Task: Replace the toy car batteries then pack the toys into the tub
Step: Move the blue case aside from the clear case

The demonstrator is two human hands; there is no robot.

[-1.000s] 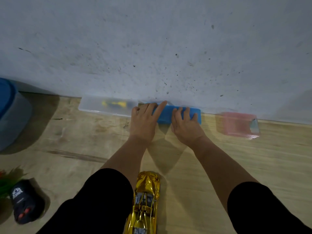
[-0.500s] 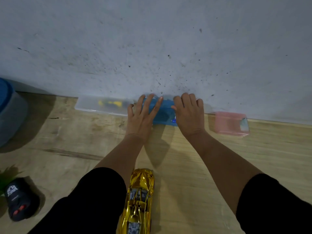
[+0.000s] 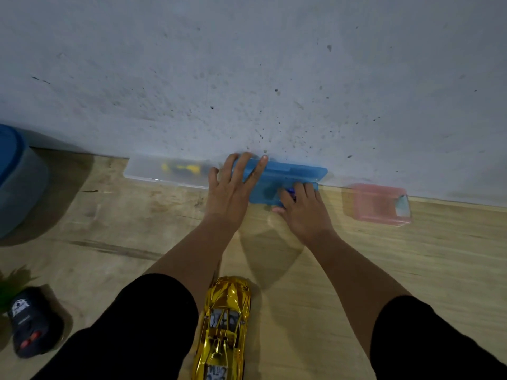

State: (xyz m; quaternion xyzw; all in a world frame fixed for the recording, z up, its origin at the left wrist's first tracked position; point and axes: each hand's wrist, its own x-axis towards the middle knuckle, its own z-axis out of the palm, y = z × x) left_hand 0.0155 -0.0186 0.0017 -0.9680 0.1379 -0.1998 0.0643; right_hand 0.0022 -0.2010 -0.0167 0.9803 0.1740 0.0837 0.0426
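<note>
A blue plastic box (image 3: pixel 295 171) lies against the wall with its lid raised. My left hand (image 3: pixel 230 193) rests on its left end, fingers spread over the lid's edge and holding it. My right hand (image 3: pixel 304 215) reaches into the box's tray, fingertips curled around a small blue-purple item (image 3: pixel 290 191) that looks like a battery. The gold toy car (image 3: pixel 223 325) sits on the wooden floor between my knees, nose toward the wall. A dark remote controller (image 3: pixel 33 322) lies at the lower left. A grey tub with a blue lid (image 3: pixel 19 182) stands at the left edge.
A clear box (image 3: pixel 148 171) holding something yellow lies left of the blue box along the wall. A pink translucent box (image 3: pixel 375 204) sits to the right. Something green (image 3: pixel 8 286) shows at the left edge. My black-clad knees fill the bottom corners.
The blue box's lid has come up against the wall. My right hand has dropped from the lid into the tray and closed on the small item. My left hand stays at the box's left end.
</note>
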